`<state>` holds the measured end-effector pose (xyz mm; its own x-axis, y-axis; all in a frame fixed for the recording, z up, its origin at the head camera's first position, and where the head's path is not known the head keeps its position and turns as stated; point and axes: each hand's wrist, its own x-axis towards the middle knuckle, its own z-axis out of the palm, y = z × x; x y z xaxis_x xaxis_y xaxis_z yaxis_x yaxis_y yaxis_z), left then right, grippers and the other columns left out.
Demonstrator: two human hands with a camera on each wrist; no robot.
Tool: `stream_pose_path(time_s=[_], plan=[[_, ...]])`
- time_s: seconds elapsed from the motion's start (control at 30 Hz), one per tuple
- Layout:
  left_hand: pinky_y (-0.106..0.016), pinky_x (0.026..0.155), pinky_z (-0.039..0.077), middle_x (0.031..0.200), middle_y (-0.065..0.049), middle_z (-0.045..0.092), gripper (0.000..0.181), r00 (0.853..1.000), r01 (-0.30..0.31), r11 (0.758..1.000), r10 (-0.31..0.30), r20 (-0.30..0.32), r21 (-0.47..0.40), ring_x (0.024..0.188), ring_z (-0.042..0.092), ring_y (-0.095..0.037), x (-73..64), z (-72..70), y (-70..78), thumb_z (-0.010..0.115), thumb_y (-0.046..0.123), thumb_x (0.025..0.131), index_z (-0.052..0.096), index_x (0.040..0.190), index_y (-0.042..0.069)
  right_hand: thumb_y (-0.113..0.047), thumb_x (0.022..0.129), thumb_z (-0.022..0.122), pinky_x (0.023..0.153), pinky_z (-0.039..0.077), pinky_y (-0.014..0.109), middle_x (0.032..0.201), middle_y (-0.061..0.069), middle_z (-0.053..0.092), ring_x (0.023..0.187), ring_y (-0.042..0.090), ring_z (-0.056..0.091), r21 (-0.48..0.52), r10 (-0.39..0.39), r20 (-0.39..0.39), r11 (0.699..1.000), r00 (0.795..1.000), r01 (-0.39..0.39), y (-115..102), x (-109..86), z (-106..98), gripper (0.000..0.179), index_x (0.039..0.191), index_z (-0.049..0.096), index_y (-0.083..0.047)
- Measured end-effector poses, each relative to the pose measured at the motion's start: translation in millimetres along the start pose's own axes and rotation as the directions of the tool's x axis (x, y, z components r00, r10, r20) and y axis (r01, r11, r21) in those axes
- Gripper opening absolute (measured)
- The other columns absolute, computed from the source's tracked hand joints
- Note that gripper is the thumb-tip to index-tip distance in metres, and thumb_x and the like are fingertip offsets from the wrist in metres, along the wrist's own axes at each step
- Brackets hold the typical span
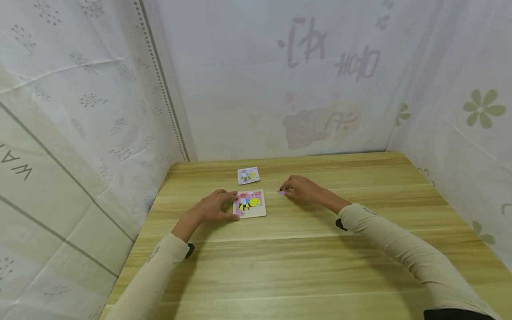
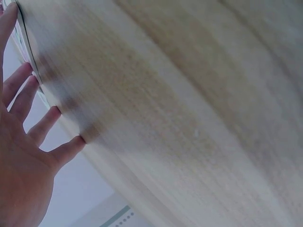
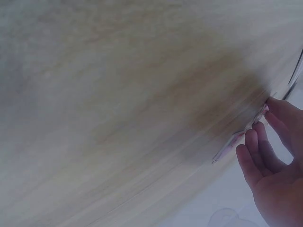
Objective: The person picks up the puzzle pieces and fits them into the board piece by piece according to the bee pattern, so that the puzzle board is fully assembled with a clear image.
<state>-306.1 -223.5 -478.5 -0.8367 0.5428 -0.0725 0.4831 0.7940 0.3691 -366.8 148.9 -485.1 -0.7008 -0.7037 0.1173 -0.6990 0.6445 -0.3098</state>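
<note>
A square jigsaw puzzle board (image 1: 261, 211) with a yellow-and-black bee picture lies on the table, its lower right part bare. My left hand (image 1: 216, 207) rests at the board's left side, fingers spread, thumb near the lower left corner and fingertips along the upper left edge. In the left wrist view, the fingers (image 2: 45, 124) are nearly straight with tips down at the surface. My right hand (image 1: 302, 188), right of the board, pinches a small pink-purple puzzle piece (image 1: 282, 191) close over the table. Another flat pinkish piece (image 3: 231, 144) shows beside the fingertips in the right wrist view.
Behind the board lies a picture card (image 1: 248, 176) with a similar bee design. The wooden table (image 1: 256, 271) reaches back to hanging printed curtains (image 1: 240, 89), which also stand at the left and right.
</note>
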Motion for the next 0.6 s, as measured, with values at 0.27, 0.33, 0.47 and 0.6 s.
stream_pose_path(time_s=[0.27,0.33,0.47,0.6], plan=[[-0.063,0.115,0.036,0.163,0.001,0.043,0.082,1.0,0.015,1.0,-0.015,0.013,0.005,0.149,0.036,-0.035,0.2,-0.7,0.1,0.077,0.063,0.086,0.055,0.152,0.02,-0.014,0.1,0.071,0.084,0.055,0.037,0.112,0.005,0.075,0.101,0.02,0.065,0.024,-0.043,0.001,0.999,0.999,0.043,-9,3.2,2,0.021,0.12,0.078,-0.008],[-0.064,0.115,0.036,0.163,0.0,0.043,0.082,1.0,0.013,1.0,-0.014,0.013,0.009,0.149,0.035,-0.036,0.1,-1.0,0.1,0.076,0.064,0.086,0.055,0.152,0.02,-0.014,0.1,0.072,0.085,0.055,0.038,0.111,0.006,0.076,0.101,0.021,0.066,0.02,-0.063,-0.008,0.998,0.998,0.063,-12,4.3,3,0.021,0.119,0.078,-0.007],[-0.064,0.115,0.036,0.163,0.0,0.043,0.082,1.0,0.006,1.0,-0.006,0.011,0.009,0.149,0.036,-0.036,0.4,-1.1,-0.5,0.076,0.064,0.086,0.055,0.152,0.019,-0.016,0.1,0.072,0.085,0.056,0.037,0.109,0.006,0.075,0.099,0.02,0.066,0.006,-0.088,-0.021,0.996,0.996,0.088,-20,8.1,5,0.021,0.118,0.079,-0.007],[-0.063,0.115,0.036,0.163,0.001,0.043,0.082,1.0,0.004,1.0,-0.004,0.008,0.002,0.149,0.036,-0.034,0.4,-0.5,-0.8,0.077,0.063,0.086,0.056,0.152,0.019,-0.017,0.1,0.073,0.086,0.056,0.037,0.11,0.008,0.074,0.099,0.02,0.066,0.022,-0.087,-0.022,0.996,0.996,0.087,-33,12.9,5,0.022,0.119,0.079,-0.007]])
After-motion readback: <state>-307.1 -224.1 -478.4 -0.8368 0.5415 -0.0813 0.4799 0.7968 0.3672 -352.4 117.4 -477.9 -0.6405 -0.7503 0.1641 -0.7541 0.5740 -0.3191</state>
